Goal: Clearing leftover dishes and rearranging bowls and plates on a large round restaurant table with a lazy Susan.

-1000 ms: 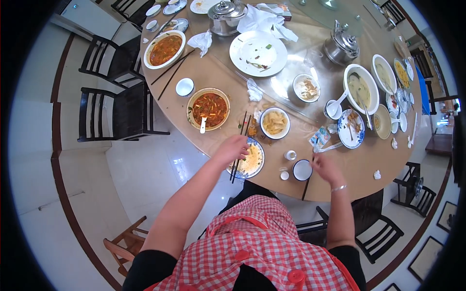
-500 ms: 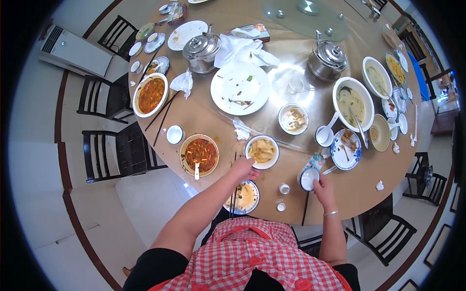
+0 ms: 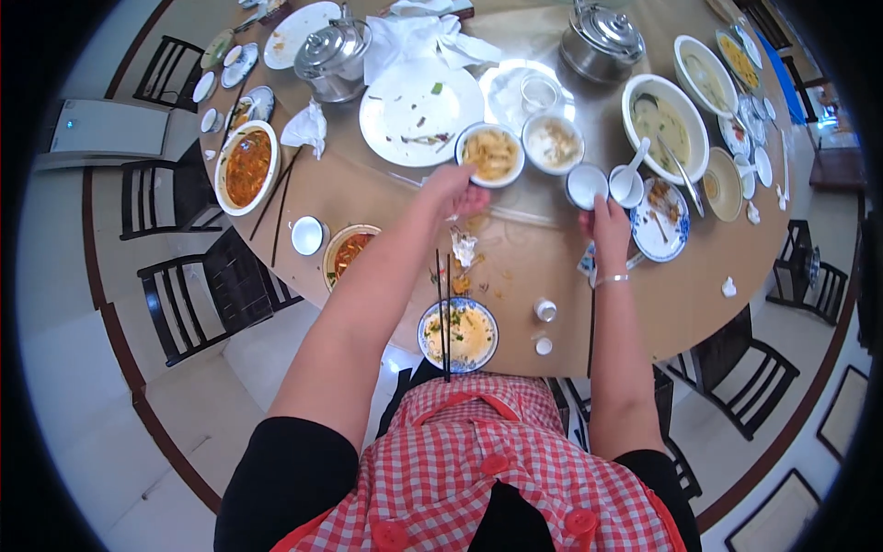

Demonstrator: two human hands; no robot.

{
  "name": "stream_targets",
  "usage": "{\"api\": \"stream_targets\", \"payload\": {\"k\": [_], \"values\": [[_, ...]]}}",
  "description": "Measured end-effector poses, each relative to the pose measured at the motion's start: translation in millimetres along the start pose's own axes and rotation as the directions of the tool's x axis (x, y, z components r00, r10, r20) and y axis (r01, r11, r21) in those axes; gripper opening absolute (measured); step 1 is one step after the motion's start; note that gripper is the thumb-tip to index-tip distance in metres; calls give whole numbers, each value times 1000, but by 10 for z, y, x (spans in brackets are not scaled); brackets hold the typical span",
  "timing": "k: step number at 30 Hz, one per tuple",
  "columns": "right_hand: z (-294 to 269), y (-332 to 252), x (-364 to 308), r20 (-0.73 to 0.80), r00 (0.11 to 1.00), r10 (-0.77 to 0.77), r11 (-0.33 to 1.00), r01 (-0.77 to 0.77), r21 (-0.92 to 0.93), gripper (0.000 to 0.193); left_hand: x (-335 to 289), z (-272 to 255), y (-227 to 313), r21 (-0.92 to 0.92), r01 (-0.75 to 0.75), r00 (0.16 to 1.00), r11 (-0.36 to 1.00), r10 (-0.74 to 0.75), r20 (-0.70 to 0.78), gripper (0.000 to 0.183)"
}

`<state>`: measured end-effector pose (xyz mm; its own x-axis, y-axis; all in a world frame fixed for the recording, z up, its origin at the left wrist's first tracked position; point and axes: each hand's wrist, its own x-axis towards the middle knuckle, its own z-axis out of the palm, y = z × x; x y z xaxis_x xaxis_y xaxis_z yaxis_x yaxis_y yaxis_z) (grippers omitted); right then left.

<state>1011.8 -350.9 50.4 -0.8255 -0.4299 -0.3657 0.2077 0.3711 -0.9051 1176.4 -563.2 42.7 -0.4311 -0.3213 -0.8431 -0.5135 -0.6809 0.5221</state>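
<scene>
My left hand [image 3: 457,190] grips the near rim of a small white bowl of yellowish food [image 3: 492,155]. That bowl is at the right edge of a large white plate with scraps [image 3: 418,110]. Just to its right is another white bowl with pale leftovers [image 3: 554,144]. With my right hand [image 3: 605,221] I hold a small white cup [image 3: 587,186], fingers closed at its near side. A small bowl with a white spoon [image 3: 627,186] is right beside the cup. I cannot tell whether either held piece touches the table.
Nearest me lies a blue-rimmed plate [image 3: 471,333] with black chopsticks [image 3: 443,308] across it. Bowls of red soup [image 3: 246,167] stand at left. Two metal teapots [image 3: 602,41] stand farther back. A large soup bowl [image 3: 676,138] and blue-patterned plate [image 3: 660,235] are at right; crumpled tissue [image 3: 463,247] lies mid-table.
Both hands have moved away from me across the table. The left brought the food bowl up beside the large plate; the right carried the cup next to the spoon bowl.
</scene>
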Motion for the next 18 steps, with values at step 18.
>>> {"api": "stream_targets", "payload": {"k": [18], "values": [[-271, 1244, -2220, 108, 975, -195, 731, 218, -647, 27, -1975, -1233, -1310, 64, -164, 978, 984, 154, 140, 28]]}}
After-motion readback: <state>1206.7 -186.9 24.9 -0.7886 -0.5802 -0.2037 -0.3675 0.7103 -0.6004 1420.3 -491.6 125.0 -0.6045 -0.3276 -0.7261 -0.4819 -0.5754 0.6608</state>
